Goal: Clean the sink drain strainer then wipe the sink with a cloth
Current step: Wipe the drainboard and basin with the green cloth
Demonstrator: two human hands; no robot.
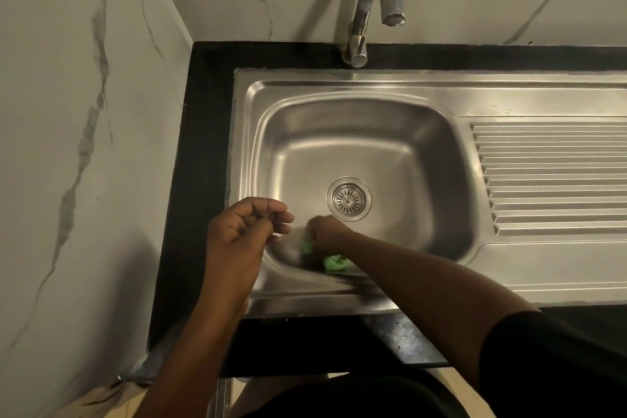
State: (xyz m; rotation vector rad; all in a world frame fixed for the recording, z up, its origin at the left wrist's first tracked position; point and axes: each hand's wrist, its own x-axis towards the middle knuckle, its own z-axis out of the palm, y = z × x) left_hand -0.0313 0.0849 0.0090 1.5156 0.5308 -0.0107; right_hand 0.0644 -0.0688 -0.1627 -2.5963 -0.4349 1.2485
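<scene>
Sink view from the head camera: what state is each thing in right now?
Round steel drain strainer: seated in the drain, looks clean.
Curved chrome tap: no water running.
Stainless steel sink: cloth pressed to its near left corner.
Crumpled green cloth: bunched up under the right hand.
Right hand: grips the cloth.
Left hand: above the sink's left rim, fingers curled, nothing visibly held.

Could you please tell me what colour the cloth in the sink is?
The cloth is green, best seen in the head view.
</scene>
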